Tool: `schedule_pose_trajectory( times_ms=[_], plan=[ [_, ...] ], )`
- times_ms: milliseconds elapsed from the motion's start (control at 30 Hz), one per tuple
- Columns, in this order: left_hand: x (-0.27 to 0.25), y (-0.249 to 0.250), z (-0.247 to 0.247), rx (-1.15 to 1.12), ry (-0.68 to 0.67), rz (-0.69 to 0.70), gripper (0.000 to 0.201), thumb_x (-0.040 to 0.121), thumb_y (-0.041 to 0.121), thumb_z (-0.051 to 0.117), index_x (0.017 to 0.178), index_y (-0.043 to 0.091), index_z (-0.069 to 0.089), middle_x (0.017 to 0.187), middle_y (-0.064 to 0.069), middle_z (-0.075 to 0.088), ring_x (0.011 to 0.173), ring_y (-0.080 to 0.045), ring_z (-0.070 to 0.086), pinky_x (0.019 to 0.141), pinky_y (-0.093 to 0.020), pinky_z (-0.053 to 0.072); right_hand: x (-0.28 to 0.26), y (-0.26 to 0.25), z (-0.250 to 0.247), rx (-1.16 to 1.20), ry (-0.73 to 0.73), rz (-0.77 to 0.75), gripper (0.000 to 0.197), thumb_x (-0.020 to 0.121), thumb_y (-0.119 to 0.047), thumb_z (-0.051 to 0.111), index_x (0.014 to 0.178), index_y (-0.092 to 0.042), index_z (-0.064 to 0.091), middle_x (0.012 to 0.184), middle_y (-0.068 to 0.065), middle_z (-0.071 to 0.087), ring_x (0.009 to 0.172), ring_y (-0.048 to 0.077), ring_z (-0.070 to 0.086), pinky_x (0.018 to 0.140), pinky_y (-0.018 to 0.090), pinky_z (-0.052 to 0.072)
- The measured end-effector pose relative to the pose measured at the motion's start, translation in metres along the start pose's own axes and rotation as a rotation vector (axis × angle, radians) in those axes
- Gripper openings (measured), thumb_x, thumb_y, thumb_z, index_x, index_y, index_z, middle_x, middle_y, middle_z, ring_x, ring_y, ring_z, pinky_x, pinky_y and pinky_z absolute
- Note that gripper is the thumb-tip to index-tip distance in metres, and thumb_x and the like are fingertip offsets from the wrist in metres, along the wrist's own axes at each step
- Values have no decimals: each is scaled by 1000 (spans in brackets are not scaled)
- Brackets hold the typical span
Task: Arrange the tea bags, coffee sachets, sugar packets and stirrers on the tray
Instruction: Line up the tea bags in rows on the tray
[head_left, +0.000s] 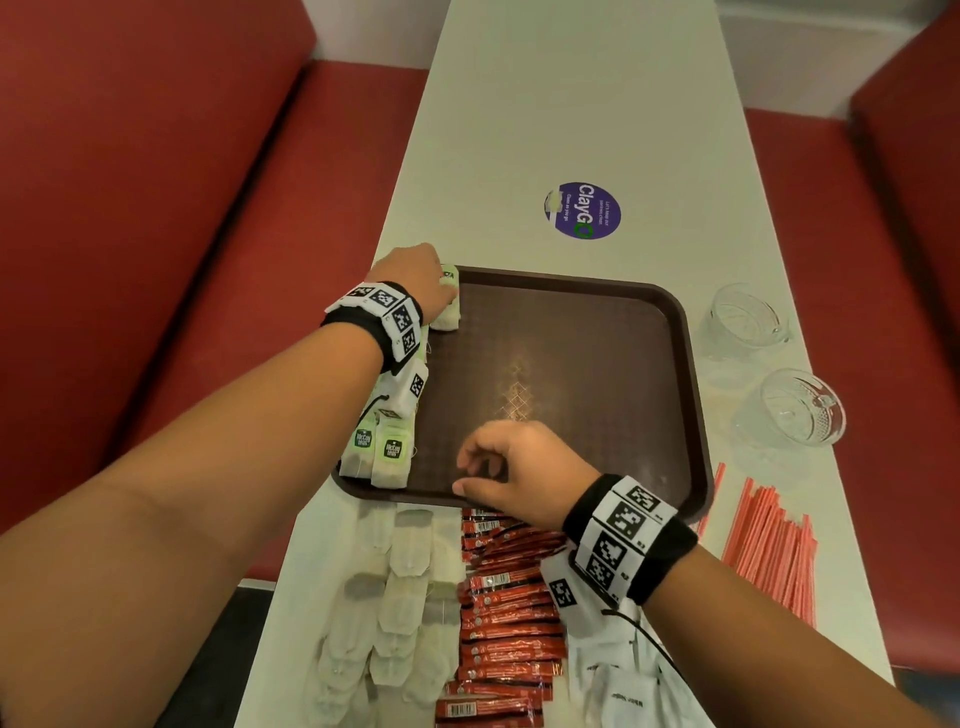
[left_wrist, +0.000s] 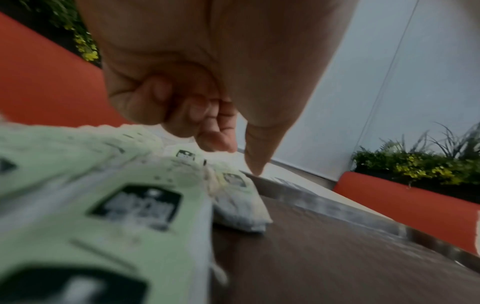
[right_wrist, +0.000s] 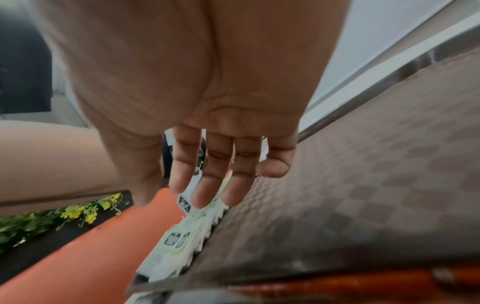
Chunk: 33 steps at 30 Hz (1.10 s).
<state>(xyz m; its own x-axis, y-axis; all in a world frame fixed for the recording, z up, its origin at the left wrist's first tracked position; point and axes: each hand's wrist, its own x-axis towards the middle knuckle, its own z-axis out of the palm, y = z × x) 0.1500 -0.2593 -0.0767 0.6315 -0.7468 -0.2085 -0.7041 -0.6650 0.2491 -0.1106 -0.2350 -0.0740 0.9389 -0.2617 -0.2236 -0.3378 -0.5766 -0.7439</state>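
Tea bags (head_left: 387, 415) first: a row of green-tagged ones runs down the left edge of the brown tray (head_left: 670, 338), from the near-left corner up to the far-left corner. The farthest bag (head_left: 448, 306) sits right at that far corner, and the left hand (head_left: 415, 275) is on it. In the left wrist view the fingers are curled in with the thumb pointing down toward the bag, so it looks like a nudge or a pinch at the bag's end; can't tell which.

So my read is the tea-bag step is in hand, and the rest hasn't started. More tea bags (head_left: 400, 597) lie on the table just in front of the tray, with the red coffee sachets (head_left: 506, 613) beside them, white sugar packets (head_left: 608, 670) under the right forearm, and the stirrers (head_left: 774, 551) off to the right.

The right hand (head_left: 519, 467) hangs over the tray's near edge, fingers loosely curled and a bit spread, holding nothing.

Next move probably calls for letting go of that bag without knocking the row, then grabbing from the loose pile. Those bags overlap, so picking just one needs care.
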Motion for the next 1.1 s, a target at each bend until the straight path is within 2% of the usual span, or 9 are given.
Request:
schedule_pose_trajectory(
  times_ms=[133,267,433,567,700,800,867,1000,1100],
  plan=[
    [-2,11,10,135,-95,47,37,86,49,64,95,15,52,99,-6,62,84,-27,55,65,-32,41,-5,-3,10,-107,-75,-52,22,86,-41,75,101,-25,71,93,-13,64,74,-3,51,69,13,41],
    [-4,11,10,134,-108,51,29,86,40,64,92,14,53,97,-8,65,77,-26,56,57,-29,38,-10,-10,18,-144,-126,-70,23,86,-40,75,105,-27,72,97,-13,66,80,0,55,76,22,48],
    [-30,4,-10,10,-32,76,42,90,54,58,112,18,55,102,-2,61,94,-26,59,76,-35,49,-12,-19,34,-252,-245,-62,33,86,-34,74,118,-27,69,121,-10,67,108,12,60,94,35,50],
    [-78,-16,-26,-141,53,151,29,90,53,59,101,27,59,89,5,65,86,-19,61,76,-34,50,-8,-28,48,-338,-335,-92,46,85,-18,73,129,-24,65,138,-7,61,123,19,58,102,36,47],
    [-141,-43,-31,-214,24,232,14,91,45,63,92,31,63,84,12,64,78,-8,60,72,-29,47,1,-32,63,-468,-386,-83,56,85,-11,67,137,-30,59,137,0,63,121,27,61,99,42,51],
    [-187,-67,-21,-223,-69,267,11,91,42,65,89,32,66,82,15,65,72,5,55,66,-24,42,5,-39,68,-533,-370,-115,52,86,-6,62,133,-30,62,133,0,64,117,27,62,95,39,52],
    [-214,-82,-10,-220,-162,301,8,91,40,67,89,32,69,82,17,66,71,9,54,66,-21,39,8,-43,72,-597,-352,-148,42,84,-8,61,120,-29,69,123,0,68,109,30,65,88,40,55],
    [-260,-103,12,-171,-320,387,8,86,41,71,91,35,71,87,19,65,74,10,53,67,-15,39,11,-46,77,-615,-330,-111,33,87,-15,62,114,-31,72,118,2,69,105,30,66,88,41,55],
    [-283,-112,27,-141,-457,421,27,79,50,76,101,35,69,95,19,62,78,6,52,73,-17,45,10,-49,72,-596,-297,-101,23,92,-18,61,111,-25,73,117,0,68,106,25,63,90,39,52]
  ],
)
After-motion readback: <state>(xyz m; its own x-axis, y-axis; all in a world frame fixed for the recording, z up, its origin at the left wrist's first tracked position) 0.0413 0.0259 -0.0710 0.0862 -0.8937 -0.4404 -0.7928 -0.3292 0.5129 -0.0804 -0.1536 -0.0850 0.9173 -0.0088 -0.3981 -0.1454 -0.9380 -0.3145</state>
